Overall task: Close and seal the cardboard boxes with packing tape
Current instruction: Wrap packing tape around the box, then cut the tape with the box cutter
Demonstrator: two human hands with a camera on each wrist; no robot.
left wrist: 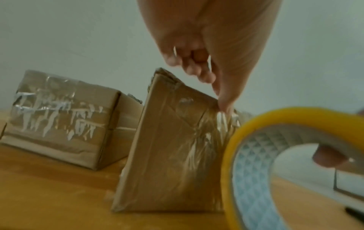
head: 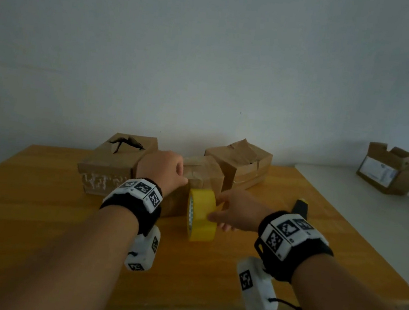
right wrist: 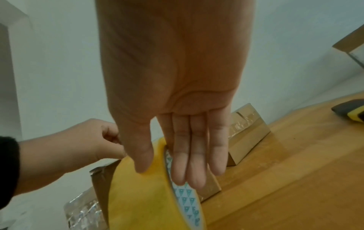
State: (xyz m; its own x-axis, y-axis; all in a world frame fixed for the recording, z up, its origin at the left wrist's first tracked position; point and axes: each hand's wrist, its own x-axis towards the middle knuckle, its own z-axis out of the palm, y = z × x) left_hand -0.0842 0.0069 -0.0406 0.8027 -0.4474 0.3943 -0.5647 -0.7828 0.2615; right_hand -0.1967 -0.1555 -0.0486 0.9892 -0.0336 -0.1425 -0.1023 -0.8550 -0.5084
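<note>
Three brown cardboard boxes stand at the back of the wooden table [head: 36, 211]: a left box [head: 117, 164], a middle box [head: 206, 175] and a right box [head: 241, 164]. My left hand [head: 182, 178] sits at the middle box's [left wrist: 167, 147] top front edge. Its fingers are curled and its thumb [left wrist: 224, 101] presses down on the glossy taped corner. My right hand [head: 216, 218] holds the yellow tape roll [head: 202, 215] upright just in front of that box. The thumb [right wrist: 141, 155] lies on the roll's outer face [right wrist: 141, 194], and the other fingers [right wrist: 197, 163] lie along its side at the core.
A black and yellow utility knife [head: 301, 208] lies on the table to the right of my right hand. An open cardboard box [head: 389, 170] stands on a white counter at the far right. A wall rises directly behind the boxes.
</note>
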